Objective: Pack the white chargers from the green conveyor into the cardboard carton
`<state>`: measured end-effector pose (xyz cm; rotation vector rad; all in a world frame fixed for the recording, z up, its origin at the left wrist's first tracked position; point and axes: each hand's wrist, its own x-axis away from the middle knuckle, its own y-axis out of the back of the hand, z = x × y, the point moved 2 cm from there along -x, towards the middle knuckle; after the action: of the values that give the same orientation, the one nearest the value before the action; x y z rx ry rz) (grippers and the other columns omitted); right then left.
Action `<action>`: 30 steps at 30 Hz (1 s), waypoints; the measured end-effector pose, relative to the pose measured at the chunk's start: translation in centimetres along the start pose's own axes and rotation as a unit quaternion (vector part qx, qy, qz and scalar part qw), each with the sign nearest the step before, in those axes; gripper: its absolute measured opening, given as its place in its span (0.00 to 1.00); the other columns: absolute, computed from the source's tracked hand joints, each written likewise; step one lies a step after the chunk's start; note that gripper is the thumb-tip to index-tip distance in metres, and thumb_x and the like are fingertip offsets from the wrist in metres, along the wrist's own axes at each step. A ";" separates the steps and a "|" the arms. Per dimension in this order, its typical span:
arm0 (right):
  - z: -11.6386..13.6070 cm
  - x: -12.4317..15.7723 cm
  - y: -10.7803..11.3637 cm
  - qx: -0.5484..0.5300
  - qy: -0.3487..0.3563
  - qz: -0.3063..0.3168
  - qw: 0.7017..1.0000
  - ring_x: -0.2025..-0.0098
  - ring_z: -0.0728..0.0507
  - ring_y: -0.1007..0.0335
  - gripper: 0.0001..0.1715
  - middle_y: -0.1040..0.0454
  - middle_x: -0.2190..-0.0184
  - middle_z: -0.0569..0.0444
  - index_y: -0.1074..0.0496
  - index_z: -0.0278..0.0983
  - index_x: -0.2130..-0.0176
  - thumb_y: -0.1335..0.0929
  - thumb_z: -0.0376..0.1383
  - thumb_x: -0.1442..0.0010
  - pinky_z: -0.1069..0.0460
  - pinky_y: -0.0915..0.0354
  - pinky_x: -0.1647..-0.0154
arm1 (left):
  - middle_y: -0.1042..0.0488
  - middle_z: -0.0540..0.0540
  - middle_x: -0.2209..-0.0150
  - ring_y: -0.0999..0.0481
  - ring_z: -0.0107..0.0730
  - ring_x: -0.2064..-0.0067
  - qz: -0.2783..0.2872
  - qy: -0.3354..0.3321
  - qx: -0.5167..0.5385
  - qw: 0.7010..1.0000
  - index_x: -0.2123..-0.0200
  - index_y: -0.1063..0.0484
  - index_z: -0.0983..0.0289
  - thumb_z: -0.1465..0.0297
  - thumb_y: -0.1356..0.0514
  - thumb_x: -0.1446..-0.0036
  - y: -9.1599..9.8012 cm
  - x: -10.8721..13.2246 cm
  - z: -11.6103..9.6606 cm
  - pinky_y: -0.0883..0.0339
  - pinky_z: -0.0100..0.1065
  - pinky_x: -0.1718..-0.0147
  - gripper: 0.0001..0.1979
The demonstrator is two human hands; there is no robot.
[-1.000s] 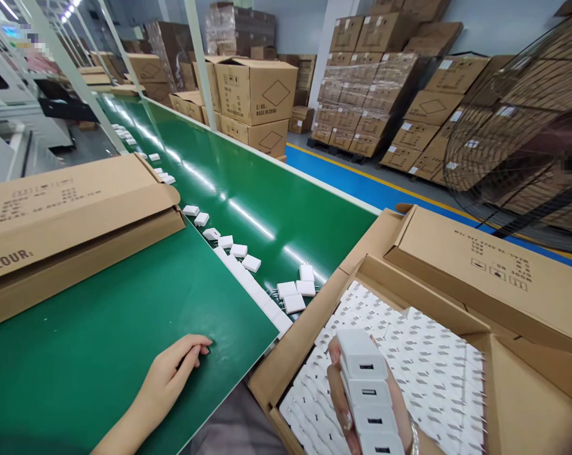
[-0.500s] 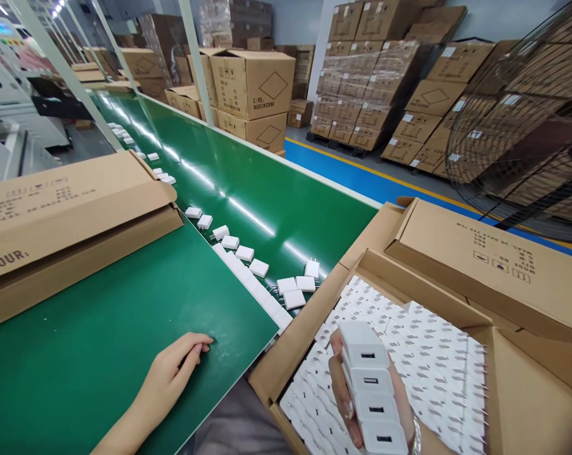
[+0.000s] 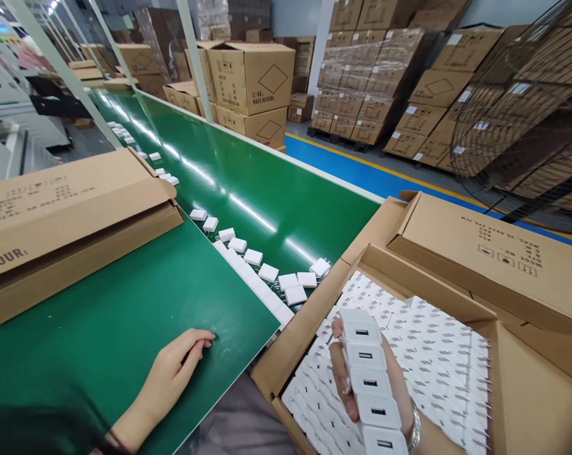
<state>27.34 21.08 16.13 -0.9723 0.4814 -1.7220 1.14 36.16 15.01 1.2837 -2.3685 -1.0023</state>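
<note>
My right hand (image 3: pixel 394 379) is wrapped round a row of several white USB chargers (image 3: pixel 370 383), their USB ports facing up at me. It is above an open cardboard box (image 3: pixel 286 354), where many white chargers (image 3: pixel 437 354) stand packed in rows, most with metal prongs upward. My left hand (image 3: pixel 179 360) rests on the green tabletop (image 3: pixel 124 297), fingers curled together with the thumb against them and nothing visible in them. Beyond it, a row of white chargers (image 3: pixel 252 278) lines the tabletop's edge.
Loose white chargers (image 3: pixel 268 273) lie on the green conveyor belt (image 3: pixel 238 170), bunched near the box. A folded carton (image 3: pixel 67 215) lies at left, another carton (image 3: pixel 494 253) at right. Stacked boxes (image 3: pixel 250 76) and a large fan (image 3: pixel 523 126) stand beyond. A dark blur covers the lower left corner.
The held row has tilted and shifted slightly up, showing another port at its lower end. Belt chargers have slid toward the box, and one there has turned. My left hand stays nearly still.
</note>
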 end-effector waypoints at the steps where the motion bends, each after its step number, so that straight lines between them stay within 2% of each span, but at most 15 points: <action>1: 0.1 -0.1 0.0 0.004 0.003 -0.007 1.000 0.92 0.48 0.37 0.28 0.30 0.86 0.60 0.27 0.46 0.65 0.39 0.63 0.46 0.59 0.48 0.94 | 0.23 0.52 0.74 0.26 0.30 0.76 -0.002 -0.005 0.002 1.000 0.67 0.25 0.61 0.59 0.51 0.40 -0.1 0.1 0.3 0.29 0.28 0.74 0.18; 4: 0.2 -0.2 0.0 0.021 0.010 -0.029 0.999 0.92 0.50 0.39 0.27 0.31 0.86 0.60 0.28 0.44 0.69 0.39 0.62 0.45 0.59 0.50 0.94 | 0.24 0.52 0.74 0.27 0.30 0.76 -0.002 -0.010 0.006 1.000 0.67 0.25 0.60 0.59 0.52 0.40 -0.4 0.3 0.8 0.29 0.28 0.73 0.18; 9: -0.1 0.0 -0.2 0.074 0.002 -0.058 0.996 0.92 0.51 0.42 0.34 0.33 0.86 0.59 0.31 0.41 0.78 0.41 0.66 0.48 0.58 0.50 0.94 | 0.23 0.51 0.73 0.26 0.30 0.75 -0.021 0.015 0.001 1.000 0.68 0.25 0.59 0.60 0.52 0.41 -0.3 0.2 0.5 0.28 0.28 0.71 0.17; 11: 0.9 0.2 0.1 0.111 0.004 -0.110 0.988 0.90 0.51 0.42 0.36 0.33 0.86 0.58 0.31 0.40 0.79 0.41 0.66 0.48 0.57 0.47 0.92 | 0.24 0.51 0.74 0.26 0.30 0.76 -0.013 0.007 0.003 1.000 0.69 0.26 0.59 0.60 0.51 0.42 -0.1 0.2 0.4 0.29 0.27 0.74 0.16; 13: 3.4 0.2 0.7 0.172 0.028 -0.193 0.966 0.86 0.49 0.37 0.36 0.31 0.83 0.56 0.30 0.40 0.75 0.43 0.67 0.47 0.54 0.39 0.86 | 0.24 0.51 0.74 0.26 0.30 0.76 0.001 0.007 0.002 1.000 0.68 0.26 0.59 0.60 0.50 0.42 0.0 0.1 0.4 0.29 0.27 0.75 0.15; 15: 7.4 -0.1 1.7 0.307 0.095 -0.285 0.903 0.79 0.44 0.31 0.38 0.28 0.78 0.54 0.31 0.41 0.66 0.48 0.67 0.45 0.50 0.33 0.78 | 0.24 0.51 0.73 0.26 0.30 0.75 0.003 0.017 -0.003 1.000 0.66 0.26 0.59 0.61 0.50 0.42 0.1 0.1 0.5 0.30 0.27 0.74 0.14; 16: 9.8 -0.4 2.2 0.425 0.153 -0.324 0.831 0.77 0.43 0.30 0.39 0.27 0.76 0.52 0.32 0.40 0.63 0.52 0.65 0.43 0.49 0.33 0.76 | 0.25 0.50 0.74 0.27 0.30 0.76 0.000 0.017 -0.006 1.000 0.66 0.26 0.59 0.62 0.51 0.42 0.2 0.0 0.5 0.30 0.27 0.74 0.14; 17: 12.2 -0.8 2.7 0.556 0.213 -0.362 0.717 0.75 0.42 0.29 0.40 0.26 0.74 0.51 0.35 0.40 0.62 0.56 0.62 0.40 0.48 0.33 0.75 | 0.26 0.50 0.75 0.28 0.30 0.76 0.000 0.012 -0.010 1.000 0.67 0.27 0.59 0.63 0.52 0.41 0.2 -0.1 0.5 0.30 0.27 0.74 0.14; 18: 14.2 -1.5 3.5 0.602 0.226 -0.371 0.670 0.72 0.40 0.29 0.38 0.26 0.72 0.49 0.35 0.40 0.63 0.54 0.62 0.41 0.47 0.33 0.72 | 0.27 0.50 0.75 0.28 0.29 0.76 0.002 0.001 -0.017 1.000 0.70 0.29 0.59 0.65 0.53 0.41 0.0 -0.3 0.4 0.31 0.27 0.73 0.14; 20: 17.2 -2.9 5.1 0.674 0.225 -0.369 0.599 0.67 0.37 0.29 0.31 0.26 0.71 0.48 0.35 0.40 0.64 0.49 0.59 0.39 0.46 0.36 0.66 | 0.28 0.50 0.75 0.29 0.29 0.74 0.024 -0.035 -0.038 0.998 0.76 0.33 0.60 0.68 0.56 0.40 -0.5 -1.0 -0.3 0.32 0.27 0.72 0.16; 22: 18.7 -4.1 6.9 0.726 0.191 -0.354 0.558 0.65 0.35 0.29 0.26 0.25 0.70 0.46 0.35 0.40 0.62 0.46 0.56 0.39 0.45 0.38 0.64 | 0.29 0.51 0.73 0.29 0.29 0.72 0.062 -0.066 -0.073 0.993 0.78 0.37 0.60 0.73 0.58 0.41 -1.5 -1.9 -1.8 0.33 0.27 0.71 0.16; 24: 19.1 -5.0 8.6 0.777 0.148 -0.335 0.512 0.66 0.32 0.29 0.26 0.25 0.71 0.43 0.34 0.40 0.60 0.47 0.54 0.38 0.44 0.40 0.67 | 0.28 0.51 0.70 0.30 0.29 0.71 0.106 -0.081 -0.119 0.984 0.75 0.35 0.60 0.78 0.58 0.44 -2.9 -3.1 -3.9 0.34 0.28 0.70 0.16; 27: 18.7 -5.6 10.5 0.833 0.089 -0.304 0.453 0.70 0.30 0.28 0.29 0.25 0.74 0.41 0.34 0.38 0.58 0.50 0.53 0.37 0.44 0.41 0.71 | 0.26 0.53 0.61 0.28 0.32 0.61 0.171 -0.092 -0.195 0.961 0.63 0.31 0.60 0.81 0.56 0.44 -5.7 -6.0 -7.3 0.33 0.31 0.63 0.18; 30: 18.2 -6.1 11.5 0.867 0.052 -0.273 0.415 0.70 0.30 0.27 0.29 0.23 0.72 0.41 0.35 0.38 0.55 0.51 0.53 0.36 0.44 0.40 0.71 | 0.29 0.57 0.53 0.31 0.37 0.52 0.217 -0.104 -0.295 0.925 0.54 0.33 0.62 0.82 0.53 0.44 -8.7 -9.9 -9.2 0.34 0.35 0.56 0.19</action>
<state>49.36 24.95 16.27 0.6928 -1.6053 -1.6406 17.14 36.94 16.66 0.4289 -2.0832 -1.5776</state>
